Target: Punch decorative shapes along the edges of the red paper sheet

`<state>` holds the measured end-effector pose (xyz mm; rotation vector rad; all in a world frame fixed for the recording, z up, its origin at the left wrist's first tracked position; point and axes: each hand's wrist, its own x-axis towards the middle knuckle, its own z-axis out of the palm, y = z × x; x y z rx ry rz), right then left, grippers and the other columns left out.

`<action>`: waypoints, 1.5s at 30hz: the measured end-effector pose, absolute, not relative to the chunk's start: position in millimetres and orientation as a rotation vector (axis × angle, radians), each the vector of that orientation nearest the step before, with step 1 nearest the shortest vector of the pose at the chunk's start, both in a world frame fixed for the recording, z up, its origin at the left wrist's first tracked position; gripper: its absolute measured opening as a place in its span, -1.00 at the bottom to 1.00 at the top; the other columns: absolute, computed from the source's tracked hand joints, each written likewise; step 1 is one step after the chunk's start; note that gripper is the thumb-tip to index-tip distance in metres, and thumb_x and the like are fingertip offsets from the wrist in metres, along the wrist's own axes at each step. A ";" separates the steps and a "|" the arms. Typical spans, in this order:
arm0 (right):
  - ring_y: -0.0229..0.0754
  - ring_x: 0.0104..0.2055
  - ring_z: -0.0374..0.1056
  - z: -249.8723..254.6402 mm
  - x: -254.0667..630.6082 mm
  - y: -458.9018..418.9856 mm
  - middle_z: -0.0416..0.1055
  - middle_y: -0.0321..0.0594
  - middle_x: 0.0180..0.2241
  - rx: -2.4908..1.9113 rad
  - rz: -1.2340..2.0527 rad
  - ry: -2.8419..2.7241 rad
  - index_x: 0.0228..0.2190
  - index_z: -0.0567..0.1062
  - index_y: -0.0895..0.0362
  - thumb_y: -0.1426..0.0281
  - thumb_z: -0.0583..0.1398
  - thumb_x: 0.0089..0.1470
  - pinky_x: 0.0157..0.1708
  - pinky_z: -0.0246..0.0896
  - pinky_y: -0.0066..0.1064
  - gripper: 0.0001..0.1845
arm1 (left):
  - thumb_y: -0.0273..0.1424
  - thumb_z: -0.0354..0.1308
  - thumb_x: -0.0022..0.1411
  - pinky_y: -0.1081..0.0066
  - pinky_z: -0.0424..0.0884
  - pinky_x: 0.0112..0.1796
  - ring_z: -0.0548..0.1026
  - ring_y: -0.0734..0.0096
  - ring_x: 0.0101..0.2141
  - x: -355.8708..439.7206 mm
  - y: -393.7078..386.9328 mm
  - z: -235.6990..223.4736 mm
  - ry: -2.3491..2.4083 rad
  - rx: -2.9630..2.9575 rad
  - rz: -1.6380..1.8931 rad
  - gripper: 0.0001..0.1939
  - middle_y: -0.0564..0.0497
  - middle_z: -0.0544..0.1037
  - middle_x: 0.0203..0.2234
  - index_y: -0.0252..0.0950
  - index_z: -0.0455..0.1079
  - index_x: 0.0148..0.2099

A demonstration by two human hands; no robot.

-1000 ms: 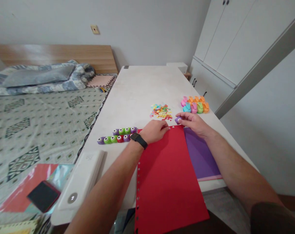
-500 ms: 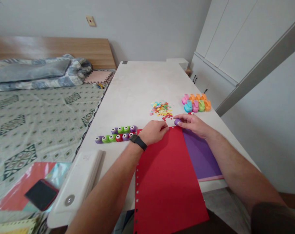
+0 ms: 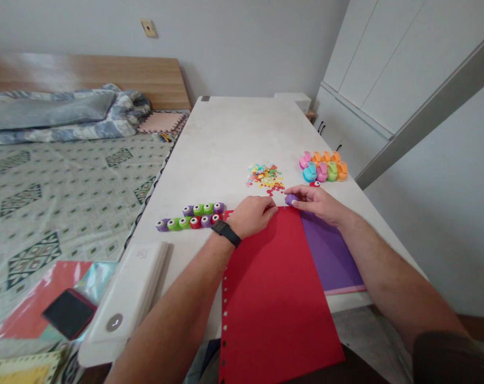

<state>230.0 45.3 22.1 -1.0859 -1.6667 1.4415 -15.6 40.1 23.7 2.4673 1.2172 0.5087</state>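
My right hand (image 3: 317, 203) pinches a small purple craft punch (image 3: 291, 199) between thumb and fingers, just above the top edge of a red paper sheet (image 3: 277, 298). That sheet has a row of punched holes down its left side. My left hand (image 3: 253, 216) rests on the sheet's top edge, with a black watch (image 3: 225, 233) on the wrist. A purple sheet (image 3: 332, 250) lies partly under the red one. Small paper cut-outs (image 3: 264, 177) are scattered just beyond my hands.
Two rows of small punches (image 3: 189, 220) stand left of my left hand. Larger pastel punches (image 3: 322, 169) and a red punch (image 3: 315, 184) stand at the right. A white case (image 3: 125, 296) lies on the white table (image 3: 233, 138), beside a bed (image 3: 65, 186) holding a black tablet (image 3: 69, 314).
The whole view has shifted slightly as my head tilted. A small red punch now shows beyond my right hand. My hands have barely moved, and the purple punch stays in my right hand.
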 end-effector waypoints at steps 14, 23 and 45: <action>-0.10 -0.06 0.43 24.5 232.5 44.6 0.54 -0.15 -0.06 -1.037 1.470 -1.650 0.05 0.54 0.06 0.22 0.38 0.08 0.04 0.26 -0.21 -0.50 | -0.29 0.07 0.42 0.40 0.36 -0.27 0.57 0.33 -0.32 -16.5 39.9 24.0 1.242 2.458 0.501 -0.73 -0.06 0.67 -0.30 -0.28 0.56 -0.18; -0.11 -0.03 0.42 26.3 232.1 44.0 0.53 -0.14 -0.05 -1.002 1.490 -1.610 0.05 0.54 0.08 0.24 0.37 0.11 0.10 0.22 -0.22 -0.52 | -0.29 0.07 0.41 0.40 0.34 -0.30 0.56 0.33 -0.33 -18.6 40.1 22.7 1.230 2.469 0.518 -0.73 -0.05 0.67 -0.32 -0.29 0.56 -0.20; -0.07 -0.02 0.43 25.5 231.3 43.0 0.53 -0.12 -0.03 -1.061 1.442 -1.740 0.07 0.51 0.09 0.24 0.35 0.13 0.09 0.25 -0.16 -0.52 | -0.29 0.07 0.42 0.39 0.31 -0.32 0.56 0.32 -0.34 -18.6 40.2 23.2 1.229 2.487 0.524 -0.72 -0.06 0.66 -0.32 -0.29 0.56 -0.20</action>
